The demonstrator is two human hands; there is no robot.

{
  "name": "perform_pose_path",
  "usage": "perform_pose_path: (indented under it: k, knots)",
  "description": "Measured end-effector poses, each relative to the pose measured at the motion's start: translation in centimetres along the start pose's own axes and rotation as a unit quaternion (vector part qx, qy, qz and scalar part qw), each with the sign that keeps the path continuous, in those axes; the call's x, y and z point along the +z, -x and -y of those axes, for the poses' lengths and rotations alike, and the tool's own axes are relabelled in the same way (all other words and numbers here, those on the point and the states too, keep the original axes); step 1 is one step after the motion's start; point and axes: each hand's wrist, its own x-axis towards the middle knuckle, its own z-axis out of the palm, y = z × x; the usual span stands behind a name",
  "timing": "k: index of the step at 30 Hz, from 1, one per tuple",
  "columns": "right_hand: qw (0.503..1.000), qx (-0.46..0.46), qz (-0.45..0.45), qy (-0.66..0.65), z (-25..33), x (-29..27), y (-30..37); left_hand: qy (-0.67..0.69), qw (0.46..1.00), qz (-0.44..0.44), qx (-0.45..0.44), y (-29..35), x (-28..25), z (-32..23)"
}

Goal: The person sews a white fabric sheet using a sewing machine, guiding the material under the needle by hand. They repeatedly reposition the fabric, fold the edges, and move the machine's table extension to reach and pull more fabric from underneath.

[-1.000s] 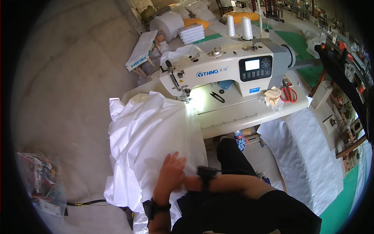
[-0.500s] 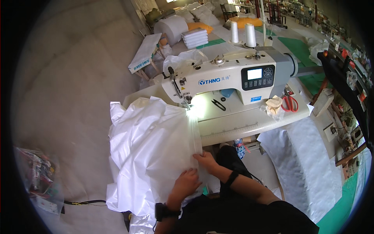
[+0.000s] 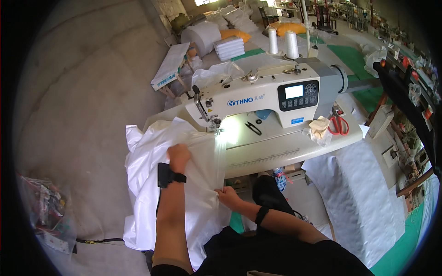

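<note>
A large, thin, shiny white sheet [image 3: 195,175] hangs over the front left of a sewing machine [image 3: 258,92], its upper corner lying under the lit needle area. My right hand [image 3: 228,198] pinches the sheet's right edge below the table's front edge. Farther up, my left hand [image 3: 178,155] is closed on the sheet's upper middle, its fingers curled and partly hidden by the hand itself. Folds run across the sheet around it. Black bands circle both wrists, the left one carrying a small black box.
Black thread snips [image 3: 253,128] lie on the machine bed. Red-handled scissors [image 3: 338,125] and a beige cloth scrap [image 3: 319,126] rest at its right. Two white thread cones [image 3: 291,44] stand behind. A silvery-white sheet [image 3: 354,193] drapes at the right.
My left hand has moved up and away from me, from the sheet's lower part to its upper middle. My right hand still pinches the edge, slightly lower and more to the left.
</note>
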Motion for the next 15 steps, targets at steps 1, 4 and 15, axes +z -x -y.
perform_pose_path:
  k: [1,4,15]
  knots:
    - [0.999,-0.006,0.0,0.048,0.0,0.1,0.1,-0.092,0.995,-0.033,0.009,-0.7,-0.2,-1.6]
    - [0.996,-0.027,-0.006,0.086,0.8,-0.5,0.9,0.199,0.912,-0.265,0.24,-1.8,2.9,-7.9]
    - [0.786,-0.168,-0.064,0.592,12.0,-8.9,-6.7,0.342,0.851,-0.343,0.202,-3.1,6.9,-8.2]
